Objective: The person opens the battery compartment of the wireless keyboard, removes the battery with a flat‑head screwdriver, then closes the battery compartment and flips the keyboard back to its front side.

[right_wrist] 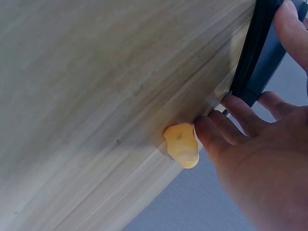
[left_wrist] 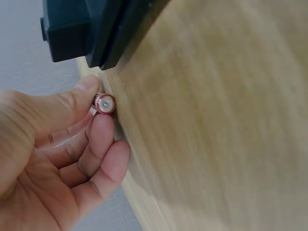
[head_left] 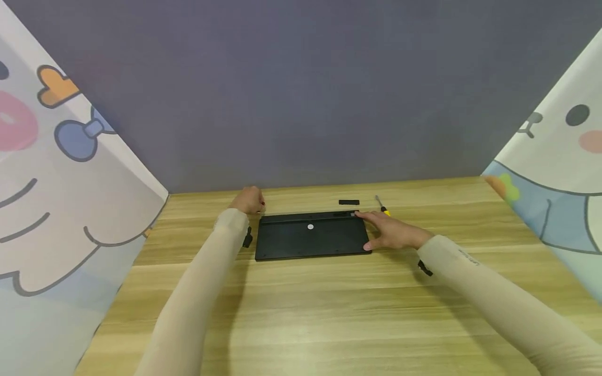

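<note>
A black keyboard (head_left: 301, 243) lies underside up on the wooden table, with a round white sticker on it. My left hand (head_left: 249, 200) is just beyond its far left corner. Between thumb and fingertips that hand pinches a small cylindrical battery (left_wrist: 105, 103), its red-rimmed silver end showing in the left wrist view. At the keyboard's right end, my right hand (head_left: 389, 231) spans the side, thumb on the near corner and extended fingers at the far one. A narrow slot (head_left: 344, 214) is near the keyboard's far right edge; its inside is too small to make out.
A small black strip-shaped cover (head_left: 349, 202) lies behind the keyboard. Close to my right fingers is a screwdriver (head_left: 385, 211) with a yellow and black handle. A grey wall (head_left: 305, 104) rises at the table's back edge, with cartoon-printed panels on both sides.
</note>
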### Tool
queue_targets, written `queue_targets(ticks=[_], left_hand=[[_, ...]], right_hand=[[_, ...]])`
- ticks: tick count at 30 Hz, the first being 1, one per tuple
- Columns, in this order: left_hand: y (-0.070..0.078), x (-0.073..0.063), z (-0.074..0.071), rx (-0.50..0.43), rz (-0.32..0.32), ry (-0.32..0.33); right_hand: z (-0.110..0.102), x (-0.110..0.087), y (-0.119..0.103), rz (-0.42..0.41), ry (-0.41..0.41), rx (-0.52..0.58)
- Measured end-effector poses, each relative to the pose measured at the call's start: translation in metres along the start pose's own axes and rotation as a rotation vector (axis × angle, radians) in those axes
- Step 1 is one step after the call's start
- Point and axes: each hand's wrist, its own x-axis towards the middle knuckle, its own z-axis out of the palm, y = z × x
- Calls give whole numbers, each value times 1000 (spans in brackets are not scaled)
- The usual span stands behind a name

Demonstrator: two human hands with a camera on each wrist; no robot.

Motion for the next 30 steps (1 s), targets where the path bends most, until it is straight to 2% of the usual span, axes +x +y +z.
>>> queue_targets(ticks=[5, 12, 15, 19, 22, 26, 30], left_hand=[[-3, 4, -2, -49, -46, -37], [-2, 11, -4, -14, -66, -59], [-3, 12, -4, -9, -68, -54], [-8, 6, -8, -25, -60, -19], [-13, 1, -11, -36, -12, 19], [-20, -9, -12, -56, 92, 35], [-24, -24, -7, -79, 217, -18]], right_hand=[[1, 2, -3, -14, 1, -6], [2, 3, -2, -21, 11, -16], [2, 3, 0, -12, 11, -17], [1, 4, 2, -6, 6, -20], [1, 3, 4, -4, 6, -22], [-1, 2, 8, -16, 5, -23], [-1, 2, 11, -18, 1, -22]])
